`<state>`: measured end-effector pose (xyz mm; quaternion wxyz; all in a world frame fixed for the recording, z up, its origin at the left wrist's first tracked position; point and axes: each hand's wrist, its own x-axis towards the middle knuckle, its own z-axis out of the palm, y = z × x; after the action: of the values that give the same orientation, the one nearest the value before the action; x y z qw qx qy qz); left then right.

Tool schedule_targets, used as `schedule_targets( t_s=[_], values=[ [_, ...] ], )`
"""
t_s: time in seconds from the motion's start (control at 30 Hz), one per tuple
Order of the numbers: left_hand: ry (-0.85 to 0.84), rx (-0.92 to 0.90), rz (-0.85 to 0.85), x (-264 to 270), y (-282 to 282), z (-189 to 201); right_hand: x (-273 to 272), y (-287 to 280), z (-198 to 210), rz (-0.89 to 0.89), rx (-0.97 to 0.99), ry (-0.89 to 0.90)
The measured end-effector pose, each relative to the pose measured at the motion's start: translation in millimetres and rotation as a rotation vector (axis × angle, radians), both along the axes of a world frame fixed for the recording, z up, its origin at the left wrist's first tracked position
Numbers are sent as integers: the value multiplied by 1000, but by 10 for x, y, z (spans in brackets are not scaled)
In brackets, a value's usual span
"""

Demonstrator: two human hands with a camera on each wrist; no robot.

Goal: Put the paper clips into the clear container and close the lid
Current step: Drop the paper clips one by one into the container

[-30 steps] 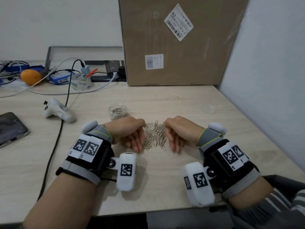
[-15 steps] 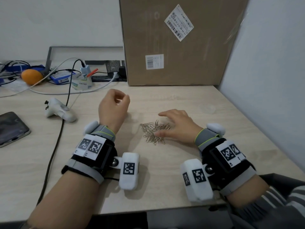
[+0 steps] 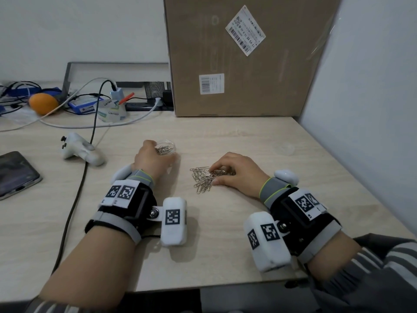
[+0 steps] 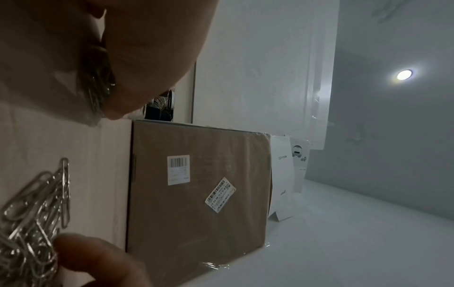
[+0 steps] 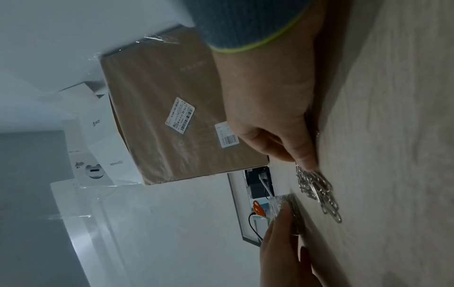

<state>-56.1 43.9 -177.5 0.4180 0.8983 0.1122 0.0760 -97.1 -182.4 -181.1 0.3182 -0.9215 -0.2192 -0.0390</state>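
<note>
A small clear container (image 3: 167,147) with several paper clips inside stands on the wooden desk (image 3: 225,222). My left hand (image 3: 155,154) grips it from the near side; in the left wrist view the container (image 4: 97,91) sits against the palm. A loose pile of silver paper clips (image 3: 202,180) lies to its right, also seen as paper clips (image 5: 317,186) in the right wrist view. My right hand (image 3: 217,175) rests on the pile's right side, fingers bent and pinching clips against the thumb. The clear lid (image 3: 287,150) lies faintly visible at the far right.
A large cardboard box (image 3: 243,59) stands at the back. A white controller (image 3: 81,150) and a black cable (image 3: 76,199) lie left, a phone (image 3: 15,172) at the left edge. Clutter with an orange (image 3: 42,103) fills the back left. A wall (image 3: 372,109) bounds the right.
Both hands left the pile; the left rose over the container, then came down to grip it. The right hand spread on the clips, then bent its fingers onto them.
</note>
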Motion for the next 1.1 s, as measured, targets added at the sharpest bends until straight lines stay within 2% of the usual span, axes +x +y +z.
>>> schedule_targets(
  t_s=[0.1, 0.2, 0.43, 0.67, 0.8, 0.93, 1.1],
  values=[
    [-77, -54, -34, -15, -19, -2, -1, 7, 10, -27, 44, -30],
    [-147, -109, -106, -52, -99, 16, 8, 12, 15, -36, 8, -73],
    [-159, -171, -250, -143, -300, 21, 1, 12, 48, -65, -1, -105],
    [-147, -134, -317, -171, -321, 53, -8, -4, 76, -244, 276, -86],
    [-124, -119, -362, -205, -364, 67, -11, -4, 115, -344, 566, -79],
    [-107, -117, -436, -238, -413, 84, -38, 9, 217, -339, 746, -119],
    [-109, -88, -553, -311, -494, 110, -73, 36, 296, -297, 846, -190]
  ],
)
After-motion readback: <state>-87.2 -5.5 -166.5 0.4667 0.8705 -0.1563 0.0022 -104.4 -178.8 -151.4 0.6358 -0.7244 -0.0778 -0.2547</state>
